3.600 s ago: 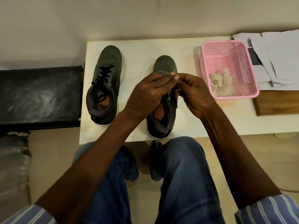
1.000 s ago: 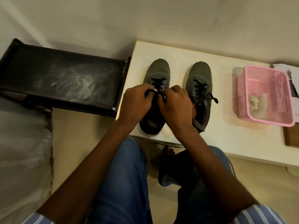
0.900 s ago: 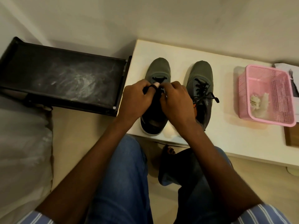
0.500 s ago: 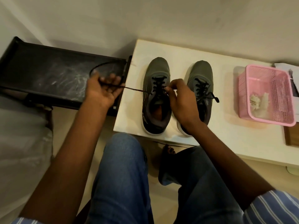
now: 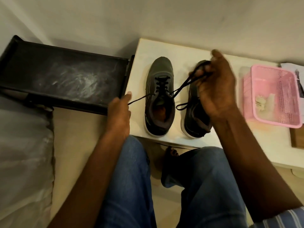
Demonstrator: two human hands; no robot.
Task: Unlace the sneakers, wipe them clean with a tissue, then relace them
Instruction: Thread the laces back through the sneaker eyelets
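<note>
At the far left a black tray-like stand (image 5: 65,79) with a scuffed, whitish-smeared surface sits against the wall, its right end just beside the white worktop (image 5: 230,142). Below it lies a pale cushion (image 5: 24,153).

The left hand (image 5: 119,112) hovers at the left edge of the worktop, its grip narrow, thumb and fingers pinching one end of the black lace (image 5: 139,99), which runs taut from there to the top eyelets of the left sneaker (image 5: 160,99). That sneaker is grey with a dark heel and an orange insole; it stands upright on the worktop, toe pointing away, laced across several rows.

A second strand of the same lace rises from the left sneaker's top eyelets, up and to the right, into the right hand (image 5: 215,89). This hand is raised above the right sneaker (image 5: 195,119), fingers curled round the lace, a little blurred. The right sneaker stands just beside the left one, partly hidden by the hand, with a lace loop lying over its left side.

Further right a pink mesh basket (image 5: 278,119) holds crumpled tissue (image 5: 263,101). Beside it lie papers (image 5: 296,71) and a wooden board (image 5: 297,139).

Blue jeans (image 5: 131,186) and a bare foot (image 5: 171,152) show near the viewer.
</note>
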